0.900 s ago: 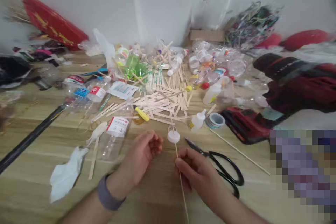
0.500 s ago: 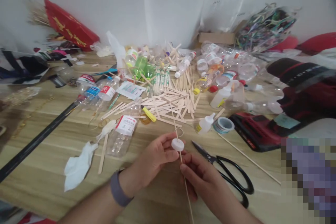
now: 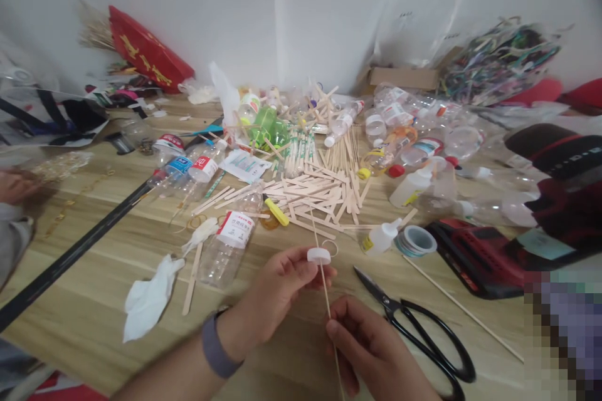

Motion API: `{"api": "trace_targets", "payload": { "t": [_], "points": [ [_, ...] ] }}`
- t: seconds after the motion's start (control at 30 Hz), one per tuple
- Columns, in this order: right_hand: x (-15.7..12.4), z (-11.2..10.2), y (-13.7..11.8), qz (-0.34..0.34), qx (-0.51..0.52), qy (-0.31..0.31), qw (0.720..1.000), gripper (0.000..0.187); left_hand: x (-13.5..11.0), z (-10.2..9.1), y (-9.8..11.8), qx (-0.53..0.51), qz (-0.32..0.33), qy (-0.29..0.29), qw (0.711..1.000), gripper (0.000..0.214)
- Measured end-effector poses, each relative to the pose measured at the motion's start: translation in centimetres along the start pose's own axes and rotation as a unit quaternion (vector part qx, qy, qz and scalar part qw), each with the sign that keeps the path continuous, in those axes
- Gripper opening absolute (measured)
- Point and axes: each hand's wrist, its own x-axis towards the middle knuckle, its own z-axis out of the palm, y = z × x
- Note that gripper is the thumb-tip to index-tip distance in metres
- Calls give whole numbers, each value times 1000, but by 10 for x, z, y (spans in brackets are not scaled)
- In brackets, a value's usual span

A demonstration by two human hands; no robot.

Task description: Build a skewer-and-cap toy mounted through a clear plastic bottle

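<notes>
A white bottle cap [image 3: 319, 255] is pinched between the thumb and fingers of my left hand [image 3: 286, 282]. Through the cap runs a thin wooden skewer [image 3: 325, 291], its far end pointing towards the pile of craft sticks [image 3: 315, 191]. Lower down, my right hand [image 3: 362, 341] grips the same skewer between thumb and fingers. Black-handled scissors [image 3: 399, 313] lie just right of that hand with their blades together. An empty plastic bottle [image 3: 230, 244] rests on its side to the left of my left hand.
A red and black power drill [image 3: 480, 257] stands at the right, near small glue bottles [image 3: 382, 236] and a tape roll [image 3: 416, 241]. Plastic bottles crowd the back. A long black strip [image 3: 79, 247] crosses the left side, where another person's hand [image 3: 16, 187] shows.
My right hand has slid down the skewer, away from the cap. My left hand still holds the cap. The view has shifted left, bringing another person's hand into sight.
</notes>
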Motion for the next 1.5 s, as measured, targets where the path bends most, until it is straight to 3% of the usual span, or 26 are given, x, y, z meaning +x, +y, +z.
{"api": "trace_targets", "payload": {
  "t": [0.3, 0.5, 0.67, 0.8, 1.07, 1.5],
  "points": [
    [-3, 11, -9, 34, -8, 7, 999, 43, 11, -5, 16, -78, 51, 55, 994, 16],
    [-2, 11, -2, 24, -39, -12, 999, 39, 13, -7, 23, -121, 60, 85, 987, 15],
    [-3, 13, -2, 21, -22, -10, 999, 39, 9, -1, 21, -105, -6, 124, 987, 19],
    [-3, 14, 0, 13, -20, -16, 1000, 39, 4, 3, 19, -65, -58, 88, 992, 28],
    [-3, 13, 1, 12, -41, -23, 999, 39, 12, 6, 24, -18, 34, 101, 994, 31],
    [-4, 16, 1, -6, -25, 10, 1000, 41, 27, 16, 27, 86, 89, 150, 981, 39]
  ]
}}
